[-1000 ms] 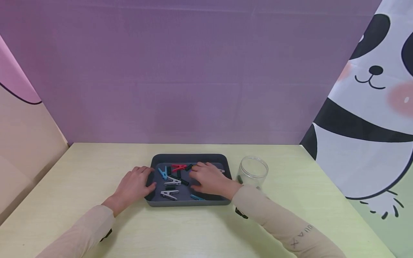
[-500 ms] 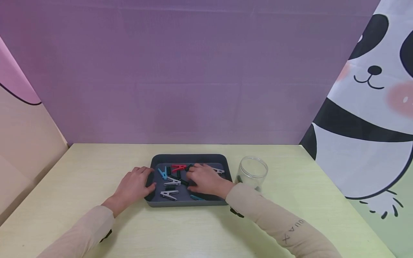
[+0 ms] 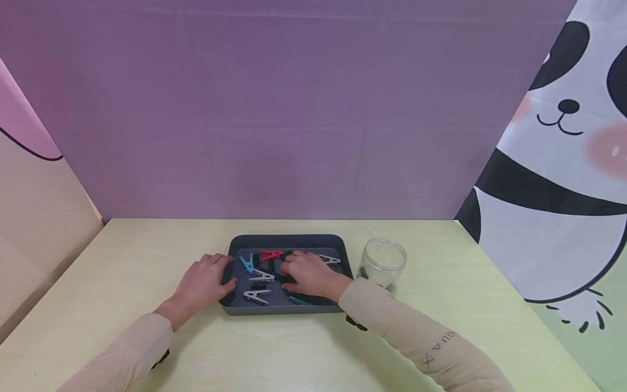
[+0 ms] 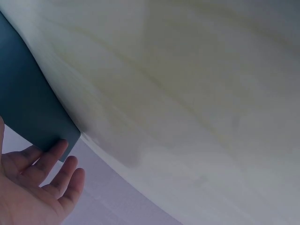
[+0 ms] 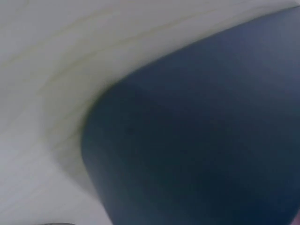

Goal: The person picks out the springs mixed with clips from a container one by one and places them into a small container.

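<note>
In the head view, a dark grey tray [image 3: 289,309] holds plastic clips and small black ribbed pieces. My left hand [image 3: 208,276] grips the tray's left side, thumb at the rim; in the left wrist view its bent fingers [image 4: 55,152] touch the tray's corner. My right hand [image 3: 311,275] reaches low into the tray's right half, beside a black ribbed piece [image 3: 279,277]. Its fingertips are partly hidden, so any hold is unclear. Around it lie a red clip [image 3: 271,255], a blue clip [image 3: 247,264] and white clips [image 3: 257,295].
A clear open jar [image 3: 385,256] with dark pieces inside stands right of the tray, close behind my right forearm. The pale tabletop [image 3: 235,354] meets a purple backdrop at its far edge. The tray's outer wall [image 5: 187,131] fills much of the right wrist view.
My right hand has shifted slightly left within the tray, uncovering the white clip at the right. My left hand and the tray have stayed in place.
</note>
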`<state>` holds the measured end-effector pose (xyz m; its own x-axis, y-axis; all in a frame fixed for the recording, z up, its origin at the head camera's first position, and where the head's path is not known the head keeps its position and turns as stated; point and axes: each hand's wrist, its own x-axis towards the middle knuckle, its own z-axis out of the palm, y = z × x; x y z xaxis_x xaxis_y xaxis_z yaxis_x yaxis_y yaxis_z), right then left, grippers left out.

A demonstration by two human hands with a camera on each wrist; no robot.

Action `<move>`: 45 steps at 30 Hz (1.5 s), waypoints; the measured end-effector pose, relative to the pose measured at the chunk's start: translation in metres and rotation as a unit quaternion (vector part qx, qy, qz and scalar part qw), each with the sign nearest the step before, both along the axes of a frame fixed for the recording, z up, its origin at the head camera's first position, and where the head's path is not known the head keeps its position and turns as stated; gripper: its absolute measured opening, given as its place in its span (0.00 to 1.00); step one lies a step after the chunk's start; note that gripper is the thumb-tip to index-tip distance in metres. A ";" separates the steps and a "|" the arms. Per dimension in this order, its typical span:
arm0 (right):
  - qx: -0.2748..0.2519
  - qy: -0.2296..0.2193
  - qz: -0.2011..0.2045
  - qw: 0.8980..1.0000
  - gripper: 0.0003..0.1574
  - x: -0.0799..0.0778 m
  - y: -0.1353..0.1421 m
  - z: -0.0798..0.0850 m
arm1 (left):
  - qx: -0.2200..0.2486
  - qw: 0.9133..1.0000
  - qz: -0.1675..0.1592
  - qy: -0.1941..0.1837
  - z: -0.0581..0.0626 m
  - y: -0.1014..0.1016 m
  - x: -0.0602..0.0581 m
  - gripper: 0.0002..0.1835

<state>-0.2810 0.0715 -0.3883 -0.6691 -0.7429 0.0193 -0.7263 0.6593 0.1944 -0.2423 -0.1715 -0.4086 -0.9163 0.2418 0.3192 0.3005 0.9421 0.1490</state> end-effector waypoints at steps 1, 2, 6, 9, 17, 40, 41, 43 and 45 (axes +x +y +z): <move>0.000 0.000 0.000 1.000 0.16 0.000 0.000 0.000 | 0.000 1.000 0.000 -0.001 0.000 0.000 0.000 0.24; 0.000 0.000 0.000 1.000 0.15 -0.001 0.000 0.000 | 0.002 1.000 -0.001 -0.005 0.000 0.000 0.000 0.25; -0.003 -0.003 -0.001 1.000 0.13 -0.001 0.000 0.000 | -0.002 1.000 0.000 -0.011 0.000 0.000 0.000 0.25; -0.007 -0.005 -0.002 1.000 0.12 -0.002 -0.001 0.000 | -0.001 1.000 0.002 -0.014 0.000 -0.001 0.001 0.25; -0.015 -0.010 -0.004 1.000 0.11 -0.002 -0.002 0.000 | 0.002 1.000 0.001 -0.011 -0.002 -0.002 0.001 0.25; -0.028 -0.017 -0.019 0.999 0.07 -0.004 -0.003 -0.001 | 0.000 1.000 -0.001 -0.017 0.002 0.000 0.002 0.25; -0.029 -0.019 -0.021 0.999 0.07 -0.004 -0.003 -0.001 | 0.000 1.000 -0.002 -0.017 0.002 0.000 0.002 0.26; -0.030 -0.020 -0.025 0.999 0.07 -0.004 -0.002 -0.001 | 0.000 1.000 -0.003 -0.015 0.002 0.000 0.001 0.26; -0.032 -0.020 -0.027 0.999 0.07 -0.004 -0.001 0.000 | 0.000 1.000 -0.003 -0.014 0.002 0.000 0.001 0.26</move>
<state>-0.2848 0.0706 -0.3883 -0.7089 -0.7043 0.0379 -0.6962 0.7073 0.1228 -0.2411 -0.1718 -0.4066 -0.9232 0.2474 0.2942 0.3023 0.9400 0.1581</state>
